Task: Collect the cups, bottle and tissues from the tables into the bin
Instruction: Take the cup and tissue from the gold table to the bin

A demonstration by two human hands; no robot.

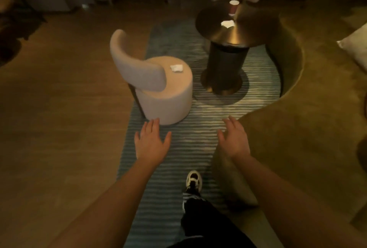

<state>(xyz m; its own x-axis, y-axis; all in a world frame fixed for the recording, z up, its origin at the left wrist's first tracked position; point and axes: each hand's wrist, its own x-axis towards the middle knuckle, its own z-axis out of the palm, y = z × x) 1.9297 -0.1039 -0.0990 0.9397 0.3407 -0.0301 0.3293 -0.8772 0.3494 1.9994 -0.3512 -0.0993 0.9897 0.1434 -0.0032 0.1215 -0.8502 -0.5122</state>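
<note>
Crumpled tissue (176,68) lies on seat of near chair (168,96), ahead of and above left hand (152,142). Second tissue (227,23) and cup (233,7) sit on round surface (210,21) farther off, ahead of right hand (234,140). Cup upright, behind second tissue. Both grips empty, fingers spread and straight, hovering over striped rug (198,128). Judgement: left hand nearer chair tissue; reach forward, slightly right. Bin and bottle not in view.
</note>
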